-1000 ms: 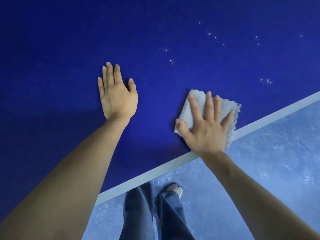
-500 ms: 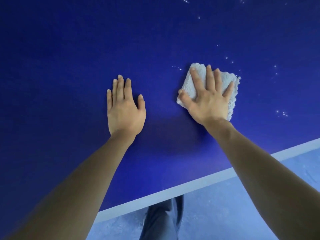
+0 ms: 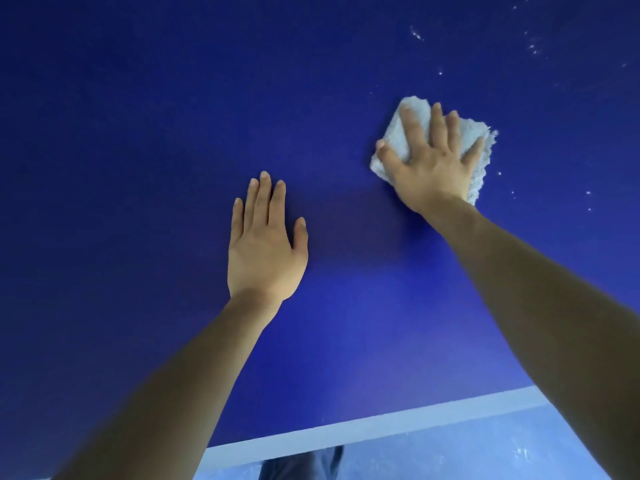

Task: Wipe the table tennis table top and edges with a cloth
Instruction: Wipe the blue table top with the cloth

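Pushed farther from the near border than half a second ago, the right hand [image 3: 433, 164] has carried the cloth [image 3: 408, 133] deeper across the surface [image 3: 138, 133], and the white edge line [image 3: 381, 427] now lies well behind the wrist. The right fingers [image 3: 410, 131] are straight and spread apart, pressing flat on the cloth and not curled round it; the thumb lies at the cloth's left border. The cloth, pale and folded to a rough square, sits directly under those fingers, with its far corner showing just past the fingertips and its frayed right side showing beyond the little finger.

The left hand [image 3: 265, 247] lies flat on the bare surface, fingers straight and close together, thumb out to the side, holding nothing. It is apart from the cloth, nearer the person and to the left of the right hand, and reads as a brace.

Beyond and to the right of the right fingertips, small white specks [image 3: 533, 46] remain scattered on the blue. Judgement: the stroke is outbound and has not yet reached them, so the top is only partly wiped. The edges appear not yet attended to in this view.

Below the edge line, the floor [image 3: 450, 459] and a dark trouser leg [image 3: 304, 464] are visible.
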